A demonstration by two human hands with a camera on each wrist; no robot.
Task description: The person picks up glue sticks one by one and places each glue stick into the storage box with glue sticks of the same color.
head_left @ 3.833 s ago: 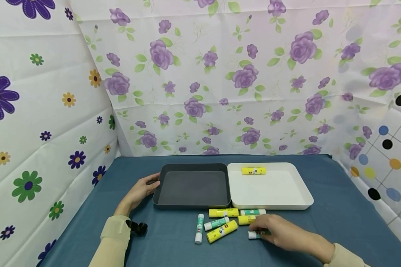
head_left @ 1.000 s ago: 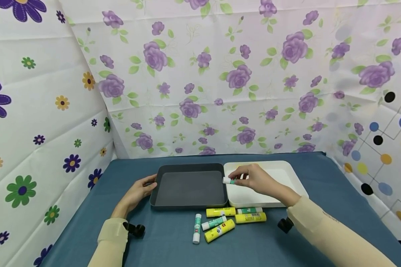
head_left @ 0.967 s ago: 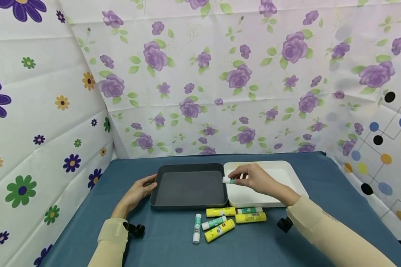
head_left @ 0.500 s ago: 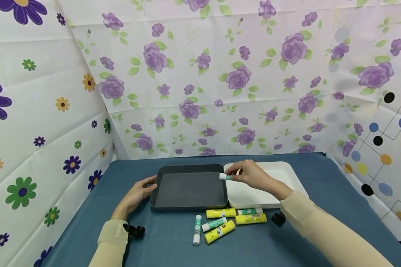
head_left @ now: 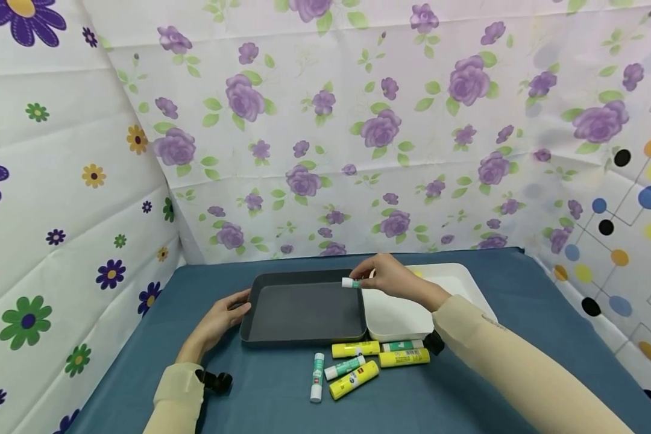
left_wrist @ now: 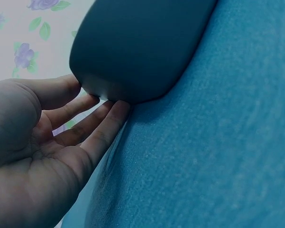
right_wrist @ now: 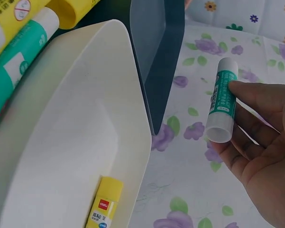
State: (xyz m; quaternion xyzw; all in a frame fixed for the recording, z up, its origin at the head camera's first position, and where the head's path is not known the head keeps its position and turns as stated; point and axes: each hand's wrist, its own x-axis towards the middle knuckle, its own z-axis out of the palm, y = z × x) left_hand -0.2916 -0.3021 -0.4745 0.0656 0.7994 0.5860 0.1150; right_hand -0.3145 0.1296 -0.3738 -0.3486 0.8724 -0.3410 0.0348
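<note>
green-white glue stick (head_left: 349, 283) pinched in right hand (head_left: 389, 278), thumb against fingers, up in air over right part of dark tray (head_left: 304, 313). change: one second back, stick hung by left rim of white tray (head_left: 396, 316); since shifted left. left hand (head_left: 219, 318) touches dark tray's left side, fingers not wrapped round it, looks unmoved. yellow stick (right_wrist: 104, 203) lies in white tray. six other sticks (head_left: 354, 380) on blue cloth (head_left: 260, 392). judgement: carry well along, stick not yet set down.

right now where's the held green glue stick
In the head view, the green glue stick is in the right hand, apparently over the far right corner of the dark tray, near the white tray.
</note>
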